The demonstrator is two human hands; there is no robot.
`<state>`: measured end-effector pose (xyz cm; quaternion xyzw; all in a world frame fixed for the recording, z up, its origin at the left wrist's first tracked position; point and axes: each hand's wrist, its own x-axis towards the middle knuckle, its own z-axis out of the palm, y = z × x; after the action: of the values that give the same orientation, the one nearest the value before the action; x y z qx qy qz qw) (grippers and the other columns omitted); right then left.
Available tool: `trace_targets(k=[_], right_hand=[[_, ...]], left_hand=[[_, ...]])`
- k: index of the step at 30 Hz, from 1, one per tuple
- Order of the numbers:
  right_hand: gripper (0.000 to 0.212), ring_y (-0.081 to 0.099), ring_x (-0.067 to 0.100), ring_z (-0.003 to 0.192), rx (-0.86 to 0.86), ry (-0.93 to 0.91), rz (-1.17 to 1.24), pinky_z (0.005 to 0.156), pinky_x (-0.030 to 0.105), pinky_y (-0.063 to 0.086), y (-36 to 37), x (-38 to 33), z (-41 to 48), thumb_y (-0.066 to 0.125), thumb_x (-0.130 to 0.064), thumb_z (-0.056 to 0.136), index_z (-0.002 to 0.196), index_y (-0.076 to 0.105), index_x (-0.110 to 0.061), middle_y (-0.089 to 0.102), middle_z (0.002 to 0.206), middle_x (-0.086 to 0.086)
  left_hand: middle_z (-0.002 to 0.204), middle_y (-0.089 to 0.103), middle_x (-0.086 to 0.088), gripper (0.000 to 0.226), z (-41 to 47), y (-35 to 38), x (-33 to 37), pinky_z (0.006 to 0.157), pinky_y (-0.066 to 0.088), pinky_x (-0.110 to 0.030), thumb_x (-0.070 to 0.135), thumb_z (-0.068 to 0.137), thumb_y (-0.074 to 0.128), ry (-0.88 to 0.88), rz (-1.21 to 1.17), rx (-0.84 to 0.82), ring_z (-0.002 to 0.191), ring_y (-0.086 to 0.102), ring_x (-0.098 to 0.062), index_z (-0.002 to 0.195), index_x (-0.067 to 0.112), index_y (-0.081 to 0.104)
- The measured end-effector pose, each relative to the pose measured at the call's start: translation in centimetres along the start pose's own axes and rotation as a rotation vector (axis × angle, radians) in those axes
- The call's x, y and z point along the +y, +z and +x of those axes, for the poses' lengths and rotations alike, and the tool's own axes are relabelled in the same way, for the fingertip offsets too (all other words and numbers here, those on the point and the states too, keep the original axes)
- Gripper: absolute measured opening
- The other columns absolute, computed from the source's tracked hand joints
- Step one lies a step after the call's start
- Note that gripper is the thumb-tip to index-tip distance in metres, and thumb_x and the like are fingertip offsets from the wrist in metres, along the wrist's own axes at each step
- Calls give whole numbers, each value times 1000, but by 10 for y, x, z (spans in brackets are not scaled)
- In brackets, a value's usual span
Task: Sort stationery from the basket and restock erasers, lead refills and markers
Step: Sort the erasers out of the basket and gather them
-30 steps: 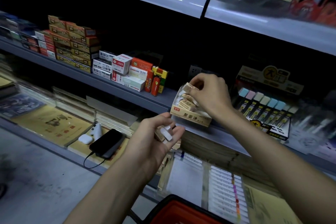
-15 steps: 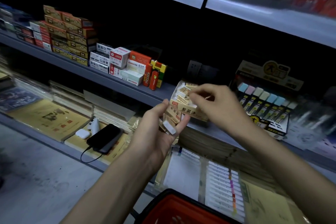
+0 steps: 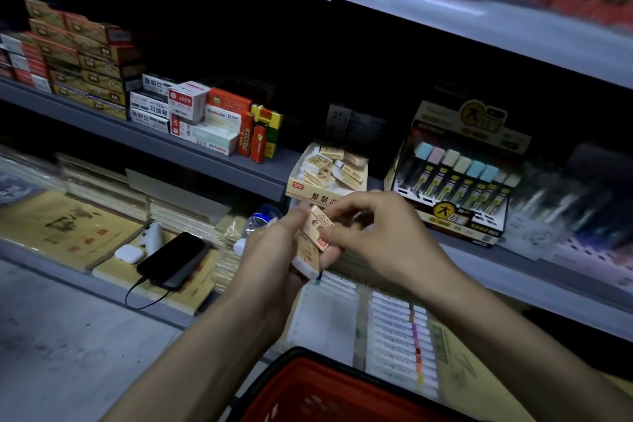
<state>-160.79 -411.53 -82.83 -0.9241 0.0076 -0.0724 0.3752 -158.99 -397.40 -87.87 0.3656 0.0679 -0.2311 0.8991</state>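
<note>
Cradles loose erasers [image 3: 308, 255] mid-frame in curled left hand [image 3: 270, 250], pinches top eraser [image 3: 318, 224] with right hand [image 3: 380, 236]; risks spilling the stack if tugged.

Two bare forearms, bare left hand [image 3: 274, 250], bare right hand [image 3: 380, 233]. Skin uncovered from fingers to frame edge. Slim wrists, right knuckles visible. Dim light, fine detail unclear.

red basket [image 3: 342, 390], black phone [image 3: 173, 260], beige red-lettered erasers [image 3: 317, 228], pastel-capped lead refills [image 3: 455, 178]
</note>
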Motion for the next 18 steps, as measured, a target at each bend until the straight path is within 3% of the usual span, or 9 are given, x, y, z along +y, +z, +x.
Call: trace_targets(k=[1,4,6,8,11,14,18], right_hand=[[14,66,-2,68,-12,11,21,70,18,54,-2,-2,3,84,-15,82,93,78,-22,74,80,-6],[18,73,14,83,46,39,158,76,31,60,-10,-7,19,86,-10,79,93,75,-16,76,88,4],[23,73,13,81,152,51,165,70,29,59,-14,-5,36,89,-13,75,89,73,-19,75,83,0],[21,69,6,76,296,-22,-58,65,24,54,-18,0,59,88,-17,75,85,71,-24,72,77,-6],[12,65,14,75,422,-144,-439,65,32,54,-21,11,92,78,-24,84,86,67,-23,68,78,-7],[12,65,23,79,384,-142,-636,65,36,53,-19,27,116,77,-29,89,88,67,-22,68,80,-1],[12,66,24,92,229,-149,-752,73,37,54,-18,42,122,73,-18,89,93,75,-29,69,94,-1]], left_hand=[[117,74,-19,31,-2,1,2,81,62,-33,24,102,57,-9,-21,-25,104,74,-27,124,4,67],[121,70,-25,33,-2,0,11,93,59,-38,15,98,59,-17,-122,-43,113,71,-32,125,-5,63],[119,68,-31,31,-1,-1,18,99,57,-43,2,92,59,-21,-177,21,112,70,-37,121,-10,60],[118,67,-32,31,-3,-1,25,102,54,-45,-11,88,52,-40,-202,36,111,69,-39,117,-11,60],[123,66,-30,42,-2,-3,30,103,53,-44,-17,88,39,-59,-215,36,112,68,-40,126,-8,56],[123,66,-29,45,1,-5,32,103,53,-45,-14,92,38,-51,-207,60,114,68,-38,132,-6,55],[125,65,-29,39,4,-2,33,104,51,-50,-8,98,38,-52,-210,44,118,65,-39,133,-6,55]])
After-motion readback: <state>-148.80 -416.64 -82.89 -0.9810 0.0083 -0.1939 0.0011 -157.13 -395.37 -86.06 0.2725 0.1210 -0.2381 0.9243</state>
